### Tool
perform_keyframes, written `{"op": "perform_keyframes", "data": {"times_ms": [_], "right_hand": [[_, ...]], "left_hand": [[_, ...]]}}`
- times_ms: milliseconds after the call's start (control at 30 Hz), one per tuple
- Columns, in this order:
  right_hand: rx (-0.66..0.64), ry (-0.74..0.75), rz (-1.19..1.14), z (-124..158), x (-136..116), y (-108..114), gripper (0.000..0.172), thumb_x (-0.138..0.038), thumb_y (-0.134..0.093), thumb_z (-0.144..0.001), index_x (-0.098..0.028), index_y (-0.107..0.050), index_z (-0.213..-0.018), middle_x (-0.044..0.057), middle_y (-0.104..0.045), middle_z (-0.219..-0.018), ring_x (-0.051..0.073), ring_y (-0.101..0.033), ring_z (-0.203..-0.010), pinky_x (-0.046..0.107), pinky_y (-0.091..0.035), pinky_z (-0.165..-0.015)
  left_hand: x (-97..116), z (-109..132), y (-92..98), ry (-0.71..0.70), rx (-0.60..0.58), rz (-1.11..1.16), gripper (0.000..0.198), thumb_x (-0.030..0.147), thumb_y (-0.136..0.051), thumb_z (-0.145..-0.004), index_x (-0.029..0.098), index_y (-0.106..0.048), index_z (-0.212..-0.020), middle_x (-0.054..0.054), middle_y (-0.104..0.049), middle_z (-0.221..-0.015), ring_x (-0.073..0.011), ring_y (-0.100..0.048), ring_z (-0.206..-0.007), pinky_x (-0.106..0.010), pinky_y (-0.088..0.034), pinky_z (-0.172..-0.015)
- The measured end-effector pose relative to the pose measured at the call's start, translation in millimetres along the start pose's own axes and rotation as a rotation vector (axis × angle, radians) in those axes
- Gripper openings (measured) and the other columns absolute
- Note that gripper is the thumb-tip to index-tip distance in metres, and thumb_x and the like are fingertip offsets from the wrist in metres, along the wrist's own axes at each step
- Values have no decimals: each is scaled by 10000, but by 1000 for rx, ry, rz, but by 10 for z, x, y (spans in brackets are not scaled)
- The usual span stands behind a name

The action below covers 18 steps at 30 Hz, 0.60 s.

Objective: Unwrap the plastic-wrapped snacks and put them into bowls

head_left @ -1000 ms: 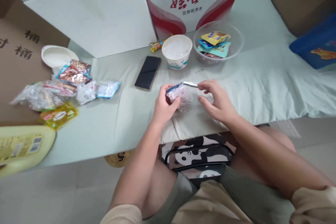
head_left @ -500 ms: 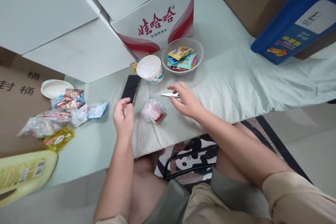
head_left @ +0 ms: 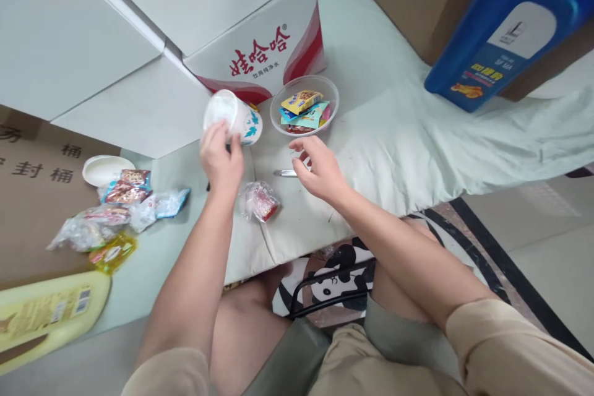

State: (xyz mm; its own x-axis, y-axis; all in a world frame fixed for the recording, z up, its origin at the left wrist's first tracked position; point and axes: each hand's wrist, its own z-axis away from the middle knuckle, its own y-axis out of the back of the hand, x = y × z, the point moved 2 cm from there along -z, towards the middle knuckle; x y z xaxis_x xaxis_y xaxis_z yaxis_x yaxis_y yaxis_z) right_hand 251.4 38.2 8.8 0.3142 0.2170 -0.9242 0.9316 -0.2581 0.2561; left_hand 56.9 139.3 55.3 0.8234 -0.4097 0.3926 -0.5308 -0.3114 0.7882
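My left hand grips the rim of a white paper cup with blue-green leaf prints. The cup is tilted, its mouth towards the upper left. Fingers slightly curled and apart, my right hand hovers by a slim white and silver tool on the cloth, holding nothing. Between my forearms lies a small red item in clear plastic wrap. Beyond my right hand stands a clear plastic bowl with several colourful snack packets inside. The dark phone is almost wholly hidden behind my left hand.
At left, several snack packets and crumpled wrappers lie beside a white dish. A yellow jug lies at the lower left. White cartons line the back. A blue bottle leans by a brown carton at right.
My left hand has moved up from near the phone and taken hold of the paper cup, tilting it left. My right hand stays near the slim tool. The camera view has shifted slightly.
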Motion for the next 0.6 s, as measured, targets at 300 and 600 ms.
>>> {"op": "perform_keyframes", "data": {"times_ms": [300, 600], "right_hand": [[597, -187, -271, -30, 332, 521, 73, -311, -392, -890, -265, -385, -945, 31, -519, -898, 173, -573, -797, 313, -521, -719], [620, -328, -420, -106, 687, 900, 138, -239, -415, -851, -268, -379, -981, 17, -521, -916, 149, -548, -729, 272, -504, -653]], "left_hand": [[1878, -57, -388, -249, -246, 97, 201, 213, -572, -942, 241, -705, -1090, -59, -629, -1432, -344, -518, -1306, -561, -346, -1146], [2304, -382, -1564, -185, -339, 189, 147, 216, -528, -999, 199, -665, -1053, -90, -640, -1220, -293, -444, -1350, -466, -293, -1175]]}}
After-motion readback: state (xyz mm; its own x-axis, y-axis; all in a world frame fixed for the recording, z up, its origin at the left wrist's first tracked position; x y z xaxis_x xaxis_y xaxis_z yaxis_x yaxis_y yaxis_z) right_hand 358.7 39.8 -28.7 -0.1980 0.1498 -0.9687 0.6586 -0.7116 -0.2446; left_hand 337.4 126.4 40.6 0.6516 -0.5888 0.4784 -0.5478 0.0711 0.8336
